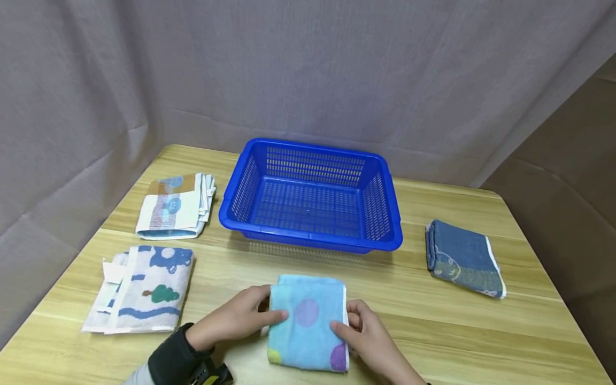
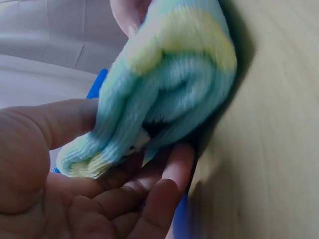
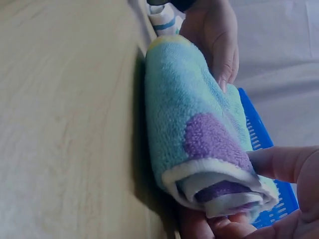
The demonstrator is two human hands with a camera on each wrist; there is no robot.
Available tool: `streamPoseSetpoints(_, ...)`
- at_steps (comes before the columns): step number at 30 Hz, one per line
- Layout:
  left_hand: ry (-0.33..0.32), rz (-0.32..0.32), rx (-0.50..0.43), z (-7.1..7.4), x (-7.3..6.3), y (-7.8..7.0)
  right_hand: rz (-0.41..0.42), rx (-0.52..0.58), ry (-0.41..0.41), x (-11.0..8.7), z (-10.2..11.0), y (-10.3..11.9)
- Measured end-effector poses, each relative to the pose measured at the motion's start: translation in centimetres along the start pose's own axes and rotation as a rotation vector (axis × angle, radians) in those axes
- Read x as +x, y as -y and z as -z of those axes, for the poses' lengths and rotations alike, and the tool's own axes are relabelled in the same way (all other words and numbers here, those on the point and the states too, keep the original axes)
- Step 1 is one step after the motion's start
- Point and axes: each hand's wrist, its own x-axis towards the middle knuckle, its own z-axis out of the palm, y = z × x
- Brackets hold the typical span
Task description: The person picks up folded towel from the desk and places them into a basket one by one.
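A folded light-blue towel (image 1: 308,334) with purple and yellow dots lies at the table's front middle. My left hand (image 1: 240,315) grips its left side, thumb on top and fingers tucked beneath, as the left wrist view shows beside the towel's rolled layers (image 2: 174,89). On the opposite side my right hand (image 1: 372,339) pinches the white-edged end, with the thumb above and fingertips under it. In the right wrist view the towel (image 3: 174,99) shows its white hem and a purple dot. Behind it stands a blue plastic basket (image 1: 308,238) with nothing in it.
Left of the basket lies a folded white and brown towel (image 1: 168,211). Nearer on the left is a white towel (image 1: 154,291) with blue and green figures. A folded dark-blue towel (image 1: 462,256) lies at the right. Grey curtains (image 1: 308,69) hang behind the wooden table (image 1: 481,342).
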Motion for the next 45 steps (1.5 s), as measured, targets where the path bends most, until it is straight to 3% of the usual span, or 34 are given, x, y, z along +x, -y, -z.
streamPoseSetpoints(6, 0.026, -0.009, -0.230, -0.3, 0.2, 0.0, -0.016, 0.137, 0.059, 0.1, 0.1, 0.0)
streamPoseSetpoints(14, -0.033, 0.061, -0.426, -0.7, 0.8, -0.2, -0.022, 0.225, 0.127, 0.3, 0.5, -0.1)
streamPoseSetpoints(17, 0.014, 0.093, -0.548, -0.7, 0.9, -0.2, -0.027, 0.273, 0.171, 0.4, 0.8, -0.1)
streamPoseSetpoints(21, 0.123, 0.115, -0.680, -0.7, 0.9, -0.6, -0.071, 0.350, 0.230, 0.5, 1.0, 0.2)
streamPoseSetpoints(26, 0.171, 0.148, -0.720, -0.8, 0.9, -1.1, -0.107, 0.420, 0.254, 0.5, 0.8, 0.5)
streamPoseSetpoints(45, 0.151, 0.127, -0.727, -0.8, 0.9, -0.9, -0.010, 0.373, 0.269, 0.5, 1.3, 0.6)
